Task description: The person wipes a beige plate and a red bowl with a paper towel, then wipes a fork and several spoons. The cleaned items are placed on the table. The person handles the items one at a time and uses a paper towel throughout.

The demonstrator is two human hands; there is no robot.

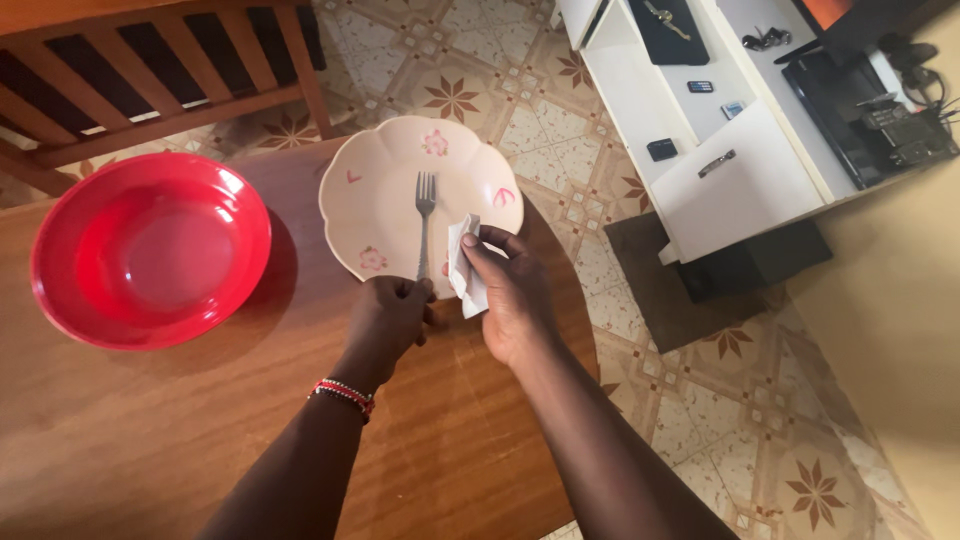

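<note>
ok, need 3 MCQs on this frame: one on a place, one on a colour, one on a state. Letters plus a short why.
1. Where does the red bowl sit relative to the plate?
A. to its left on the table
B. stacked on it
C. on the floor

2. What colour is the cloth in the right hand?
A. blue
B. white
C. green

3. How is the fork held?
A. lying loose on the floor
B. left hand grips its handle, tines over the plate
C. standing in the bowl

Key: 1 A, the bowl rests apart on the wooden table. 2 B, the folded piece is white. 3 B, fingers close around the handle end.
</note>
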